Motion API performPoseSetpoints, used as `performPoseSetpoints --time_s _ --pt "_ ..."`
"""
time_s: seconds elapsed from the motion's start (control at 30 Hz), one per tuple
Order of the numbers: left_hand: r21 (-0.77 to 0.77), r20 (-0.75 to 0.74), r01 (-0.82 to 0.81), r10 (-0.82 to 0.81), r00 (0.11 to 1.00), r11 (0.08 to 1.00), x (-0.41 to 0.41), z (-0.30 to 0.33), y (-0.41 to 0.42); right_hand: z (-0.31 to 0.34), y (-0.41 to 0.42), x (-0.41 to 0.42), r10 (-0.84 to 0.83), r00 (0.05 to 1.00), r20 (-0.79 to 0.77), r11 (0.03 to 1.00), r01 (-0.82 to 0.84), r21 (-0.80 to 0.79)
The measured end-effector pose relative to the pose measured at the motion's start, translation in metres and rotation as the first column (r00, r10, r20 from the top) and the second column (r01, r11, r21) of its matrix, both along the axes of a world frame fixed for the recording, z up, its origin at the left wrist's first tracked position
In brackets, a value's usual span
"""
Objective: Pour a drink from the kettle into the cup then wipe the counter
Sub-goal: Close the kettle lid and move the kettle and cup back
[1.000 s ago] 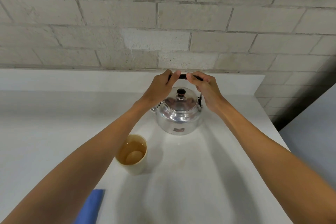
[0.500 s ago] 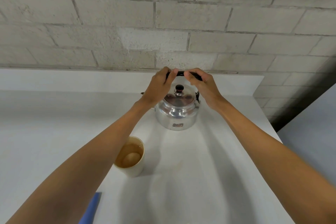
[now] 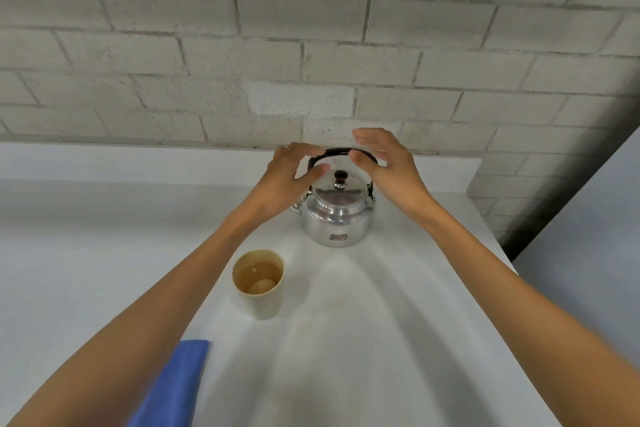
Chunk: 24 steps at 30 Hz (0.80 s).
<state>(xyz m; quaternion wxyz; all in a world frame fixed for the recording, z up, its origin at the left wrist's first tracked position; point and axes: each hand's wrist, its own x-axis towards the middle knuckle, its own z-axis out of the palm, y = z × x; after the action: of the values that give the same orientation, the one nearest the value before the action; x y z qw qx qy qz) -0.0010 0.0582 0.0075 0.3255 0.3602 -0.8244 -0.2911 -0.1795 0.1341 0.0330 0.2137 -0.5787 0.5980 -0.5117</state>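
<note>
A shiny metal kettle (image 3: pixel 337 218) with a black arched handle and a dark lid knob stands on the white counter (image 3: pixel 398 340) near the back wall. My left hand (image 3: pixel 289 180) and my right hand (image 3: pixel 388 163) hover on either side of the handle, fingers spread, holding nothing. A beige cup (image 3: pixel 259 282) holding a pale brown drink stands in front of the kettle, to its left. A folded blue cloth (image 3: pixel 173 388) lies at the near left, partly hidden by my left forearm.
A grey brick wall (image 3: pixel 311 45) rises behind a low white upstand at the counter's back. The counter's right edge (image 3: pixel 498 246) drops off beside a dark gap and a pale grey surface.
Both hands have let go of the kettle handle and opened, drawing slightly apart. The kettle stands on the counter near the back wall.
</note>
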Motion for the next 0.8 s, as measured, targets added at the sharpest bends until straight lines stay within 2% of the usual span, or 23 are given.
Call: performPoseSetpoints --time_s 0.17,0.3,0.53,0.8 --pt "-0.058 -0.028 -0.05 0.048 0.998 0.997 0.037 0.013 0.045 0.013 0.037 0.028 0.063 0.996 0.057 0.997 -0.06 -0.047" --pt "-0.021 -0.074 -0.115 0.113 0.991 0.993 0.064 0.019 0.088 0.009 0.064 0.053 0.131 0.987 0.092 0.989 -0.124 -0.084" --pt "0.117 -0.115 -0.216 0.229 0.967 0.969 0.109 0.01 0.153 -0.014 0.103 0.096 0.184 0.972 0.148 0.983 -0.18 -0.038" --pt "0.192 -0.076 -0.329 0.348 0.934 0.925 0.157 -0.025 0.196 -0.049 0.131 0.147 0.249 0.95 0.188 0.96 -0.268 0.081"
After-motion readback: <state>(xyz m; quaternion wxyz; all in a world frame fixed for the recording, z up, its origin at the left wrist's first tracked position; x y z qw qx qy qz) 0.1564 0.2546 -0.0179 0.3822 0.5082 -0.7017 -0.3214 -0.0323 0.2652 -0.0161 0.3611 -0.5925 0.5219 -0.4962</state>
